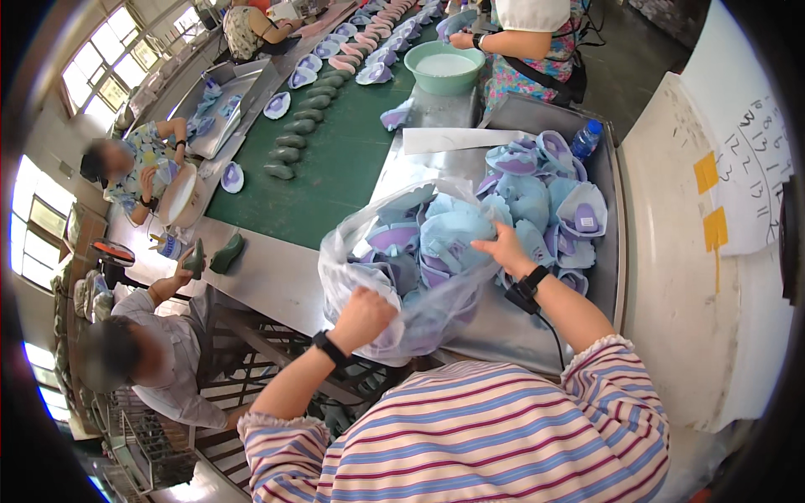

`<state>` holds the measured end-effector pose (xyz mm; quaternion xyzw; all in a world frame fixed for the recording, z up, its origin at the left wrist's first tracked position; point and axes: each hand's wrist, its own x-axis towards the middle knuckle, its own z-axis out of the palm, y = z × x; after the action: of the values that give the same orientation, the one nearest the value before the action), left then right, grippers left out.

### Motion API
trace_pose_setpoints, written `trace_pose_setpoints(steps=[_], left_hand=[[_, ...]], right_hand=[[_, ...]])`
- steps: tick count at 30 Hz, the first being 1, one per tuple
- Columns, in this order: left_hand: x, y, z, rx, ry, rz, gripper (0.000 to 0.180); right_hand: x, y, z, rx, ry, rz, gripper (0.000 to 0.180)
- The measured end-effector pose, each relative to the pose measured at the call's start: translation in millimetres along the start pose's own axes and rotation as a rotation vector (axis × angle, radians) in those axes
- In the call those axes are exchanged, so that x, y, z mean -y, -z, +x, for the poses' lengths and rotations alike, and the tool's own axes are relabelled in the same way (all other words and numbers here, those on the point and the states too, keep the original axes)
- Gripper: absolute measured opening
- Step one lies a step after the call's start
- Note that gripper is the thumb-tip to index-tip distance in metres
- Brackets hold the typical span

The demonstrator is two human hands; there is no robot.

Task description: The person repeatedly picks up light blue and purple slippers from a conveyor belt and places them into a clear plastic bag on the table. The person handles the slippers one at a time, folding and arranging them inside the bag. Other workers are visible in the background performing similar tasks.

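A clear plastic bag (340, 268) full of light blue and purple shoe uppers stands on the metal table in front of me. My left hand (365, 318) is closed in a fist on the bag's near rim. At the bag's right side, my right hand (508, 253) has its thumb and forefinger at the edge of a light blue shoe upper (453, 233); its other fingers are partly hidden. Right beside that hand, a heap of similar blue and purple uppers (527, 199) lies in a grey metal tray (619, 251).
A blue-capped bottle (586, 140) stands in the tray's far corner, near a white strip (457, 140). Beyond are a green basin (444, 67) and a green tabletop (335, 159) with rows of dark shoe forms (288, 142). Co-workers sit at left (159, 360) and stand ahead.
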<state>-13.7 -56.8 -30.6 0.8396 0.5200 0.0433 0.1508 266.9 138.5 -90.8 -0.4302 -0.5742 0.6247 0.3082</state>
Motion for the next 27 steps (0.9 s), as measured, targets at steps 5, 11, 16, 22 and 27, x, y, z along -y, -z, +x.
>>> trace_pose_setpoints(steps=[5,11,16,22,27], left_hand=[[-53,2,-61,0.323,0.04,-0.145,0.038],[-54,19,-30,-0.34,0.238,-0.522,0.068],[-33,34,38,-0.202,0.336,-1.419,0.054],[1,29,35,-0.73,0.408,-1.857,0.024],[4,24,24,-0.643,0.347,-1.885,0.028]], right_hand=[[12,26,4,-0.286,-0.006,0.453,0.046],[45,18,-32,0.207,0.143,0.135,0.044],[52,-18,-46,0.479,0.1,0.553,0.04],[39,28,-53,-0.007,0.17,0.868,0.047],[88,14,-64,0.3,0.109,0.909,0.048]])
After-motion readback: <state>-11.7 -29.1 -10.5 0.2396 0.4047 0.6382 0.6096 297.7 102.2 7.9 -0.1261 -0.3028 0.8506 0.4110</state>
